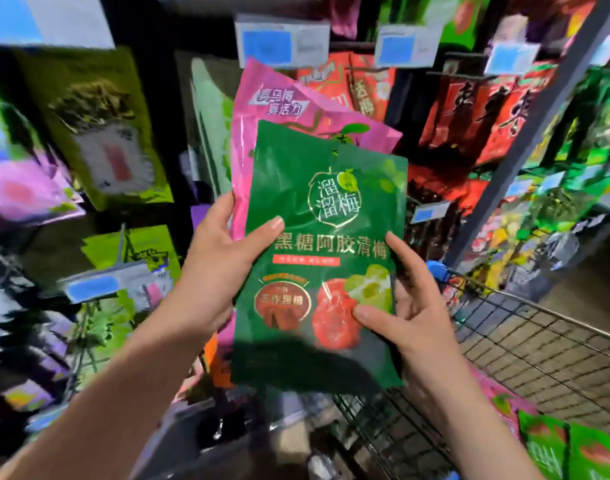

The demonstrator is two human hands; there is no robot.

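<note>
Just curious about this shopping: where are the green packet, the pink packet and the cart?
green packet point(320, 254), head view, front middle
pink packet point(251, 140), head view, left part
cart point(545, 344), head view, wire side

On the green pouch point(331, 358) the brand 溜溜梅 is printed inside a plum-shaped outline, and 黑糖阿胶清梅 is written in gold below it. On the pink pouch point(248, 143) behind it, 真乌梅 真活力 can be read.

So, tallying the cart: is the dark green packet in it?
Out: left hand and right hand hold the dark green packet up, outside the cart.
</note>
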